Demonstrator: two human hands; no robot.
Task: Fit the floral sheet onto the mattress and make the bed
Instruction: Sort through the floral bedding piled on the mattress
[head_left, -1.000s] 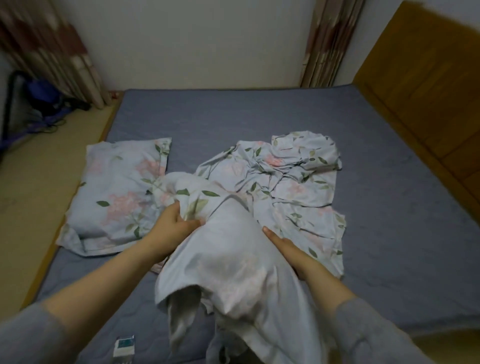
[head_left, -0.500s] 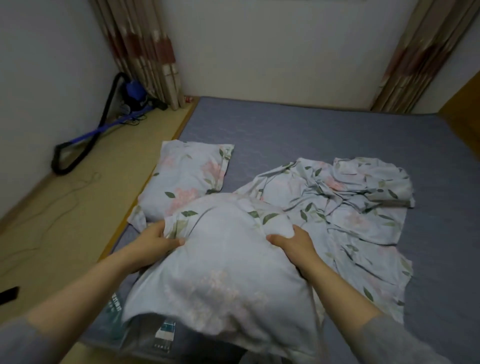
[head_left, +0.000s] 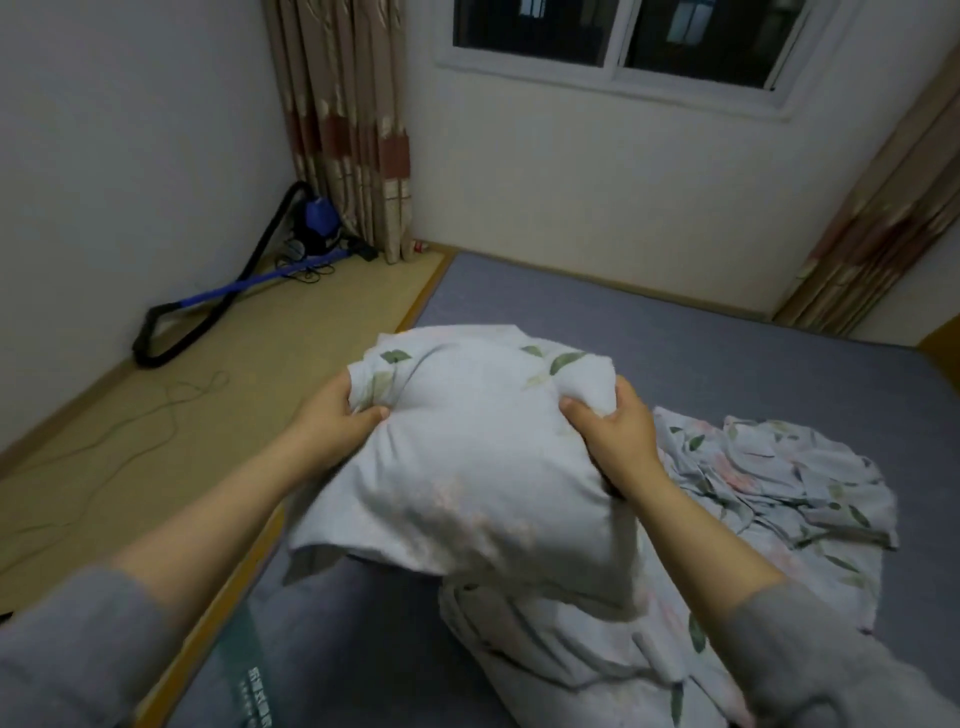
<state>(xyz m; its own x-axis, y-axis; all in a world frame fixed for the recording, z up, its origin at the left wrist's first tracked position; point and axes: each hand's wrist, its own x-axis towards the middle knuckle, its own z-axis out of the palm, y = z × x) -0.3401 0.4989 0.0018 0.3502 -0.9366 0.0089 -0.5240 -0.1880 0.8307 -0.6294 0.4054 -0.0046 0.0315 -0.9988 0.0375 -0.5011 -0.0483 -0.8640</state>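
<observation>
A pale floral pillow (head_left: 467, 457) is lifted above the grey-blue mattress (head_left: 701, 374). My left hand (head_left: 337, 415) grips its far left corner and my right hand (head_left: 613, 431) grips its far right corner, each bunching the cover. The crumpled floral sheet (head_left: 779, 488) lies spread on the mattress to the right, with more of it heaped under the pillow near me. The other pillow seen earlier is hidden behind the lifted one.
Left of the bed is a tan floor (head_left: 182, 415) with a loose cable and a blue vacuum cleaner (head_left: 311, 228) with its black hose in the corner. Curtains (head_left: 343, 119) flank a window (head_left: 623, 31) on the far wall.
Both hands have raised the pillow off the mattress and carried it left and away from me; my view has swung up and left, bringing the window into sight.
</observation>
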